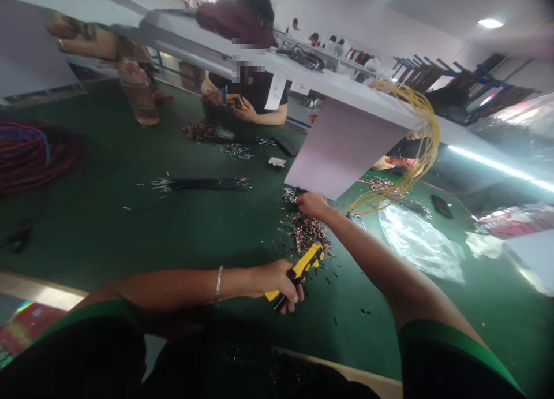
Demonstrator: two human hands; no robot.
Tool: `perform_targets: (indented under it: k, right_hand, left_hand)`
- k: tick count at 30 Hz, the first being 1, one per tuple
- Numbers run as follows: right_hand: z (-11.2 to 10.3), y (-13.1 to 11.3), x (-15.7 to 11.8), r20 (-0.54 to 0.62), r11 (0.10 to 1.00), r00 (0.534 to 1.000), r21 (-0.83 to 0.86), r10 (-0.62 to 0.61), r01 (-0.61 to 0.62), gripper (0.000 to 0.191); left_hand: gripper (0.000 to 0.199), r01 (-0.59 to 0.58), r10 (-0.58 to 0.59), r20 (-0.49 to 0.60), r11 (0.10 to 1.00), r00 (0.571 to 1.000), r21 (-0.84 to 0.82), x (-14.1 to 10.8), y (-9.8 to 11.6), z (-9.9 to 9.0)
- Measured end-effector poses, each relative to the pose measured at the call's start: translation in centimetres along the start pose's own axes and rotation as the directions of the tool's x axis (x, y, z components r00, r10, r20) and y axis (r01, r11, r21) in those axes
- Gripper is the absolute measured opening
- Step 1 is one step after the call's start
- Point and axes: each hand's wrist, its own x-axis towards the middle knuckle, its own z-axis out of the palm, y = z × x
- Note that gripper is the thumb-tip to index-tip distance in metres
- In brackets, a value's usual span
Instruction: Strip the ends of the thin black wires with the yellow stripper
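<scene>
Two seen | left hand (277, 280) clamped on yellow crimper (303, 264) | right hand (311, 205) over wire pieces (307, 232), grip unclear

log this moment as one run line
left hand: holds yellow pliers | right hand: beside wire pile

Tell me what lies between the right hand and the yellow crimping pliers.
A pile of short wire pieces lies there, in the head view.

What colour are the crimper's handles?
The crimper in the left hand is yellow and black, as the head view shows.
</scene>
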Motion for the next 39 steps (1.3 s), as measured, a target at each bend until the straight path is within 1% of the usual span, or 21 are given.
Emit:
perform_targets:
  k: [5,9,12,17,19,21,25,27,30,33,39]
  right_hand:
    - [0.1,-0.5,-0.2,0.016,0.996,1.000,-0.083,-0.007,0.008,0.033]
    - [-0.3,-0.8,-0.3,0.033,0.992,0.999,-0.125,-0.023,0.027,0.035]
    - [-0.6,-0.7,-0.3,0.047,0.989,0.998,-0.142,-0.037,0.044,0.035]
    - [-0.7,-0.7,-0.2,0.058,0.988,0.997,-0.139,-0.052,0.060,0.035]
    - [-0.6,-0.6,-0.1,0.054,0.989,0.997,-0.135,-0.057,0.064,0.035]
    - [-0.5,-0.3,-0.1,0.049,0.989,0.997,-0.130,-0.060,0.066,0.035]
    - [-0.5,0.7,-0.3,0.033,0.990,0.996,-0.112,-0.079,0.082,0.034]
    - [-0.6,0.9,-0.5,0.021,0.991,0.996,-0.100,-0.091,0.093,0.031]
    - [-0.4,0.6,-0.7,-0.002,0.990,0.994,-0.087,-0.113,0.112,0.022]
    - [0.0,0.0,-0.7,-0.015,0.985,0.989,-0.092,-0.147,0.145,0.024]
    - [0.1,-0.2,0.2,0.038,0.968,0.977,-0.132,-0.208,0.211,0.019]
  left_hand:
    - [0.047,-0.005,0.005,0.019,1.000,1.000,0.005,0.3,-0.3,-0.1]
    - [0.046,-0.007,0.007,-0.002,1.000,1.000,0.009,0.4,-0.3,-0.1]
    - [0.046,-0.013,0.013,0.005,1.000,1.000,0.004,0.4,-0.3,0.0]
    - [0.046,-0.006,0.006,-0.002,1.000,1.000,-0.001,0.2,-0.2,0.2]
    - [0.044,-0.006,0.006,0.012,1.000,1.000,0.002,0.0,-0.2,0.3]
    - [0.043,-0.004,0.004,0.032,1.000,0.999,0.006,-0.1,-0.1,0.4]
    - [0.044,0.017,-0.017,0.004,1.000,1.000,0.006,-0.1,-0.2,0.3]
    - [0.046,0.026,-0.026,0.006,1.000,1.000,0.007,0.0,-0.3,0.2]
    - [0.047,0.020,-0.020,0.014,1.000,1.000,0.003,0.1,-0.5,0.1]
    - [0.048,0.032,-0.032,0.015,0.999,0.999,0.018,0.1,-0.5,0.1]
    - [0.049,0.042,-0.042,0.004,0.999,0.999,0.021,0.2,-0.5,0.2]
